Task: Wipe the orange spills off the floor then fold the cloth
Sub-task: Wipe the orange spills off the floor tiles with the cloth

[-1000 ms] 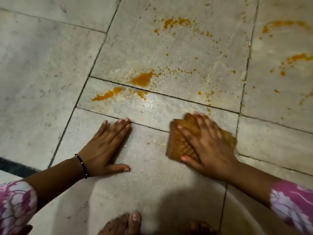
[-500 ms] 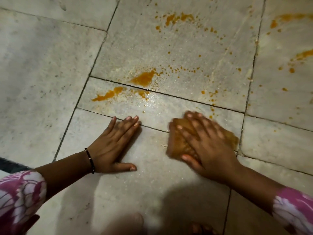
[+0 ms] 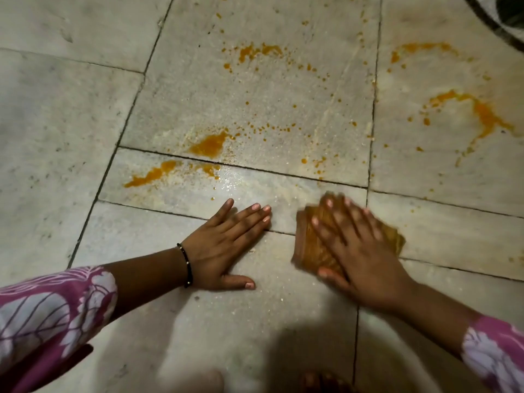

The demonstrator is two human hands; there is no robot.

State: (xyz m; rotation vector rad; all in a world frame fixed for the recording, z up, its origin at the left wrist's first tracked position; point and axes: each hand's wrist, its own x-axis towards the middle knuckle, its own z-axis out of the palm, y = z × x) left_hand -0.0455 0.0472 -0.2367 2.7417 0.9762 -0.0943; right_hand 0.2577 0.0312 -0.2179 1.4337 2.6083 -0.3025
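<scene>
My right hand (image 3: pixel 360 251) presses flat on a folded, orange-stained brown cloth (image 3: pixel 307 245) on the pale stone floor; the hand is motion-blurred. My left hand (image 3: pixel 224 245) lies flat on the floor to the left of the cloth, fingers spread, holding nothing. Orange spills lie ahead: a streak (image 3: pixel 150 175) and a blob (image 3: pixel 208 144) beyond my left hand, a splatter (image 3: pixel 256 51) farther back, and a curved smear (image 3: pixel 482 112) at the right. Small orange droplets are scattered between them.
The floor is large pale tiles with dark grout lines (image 3: pixel 243 165). A wet sheen (image 3: pixel 229 180) shows on the tile in front of my hands. A dark rounded object (image 3: pixel 507 12) sits at the top right corner. My toes (image 3: pixel 320 382) show at the bottom edge.
My right hand and the cloth have kept rubbing the same patch of tile with small strokes. My left hand stays planted. The view has tilted, showing more of the floor at the right.
</scene>
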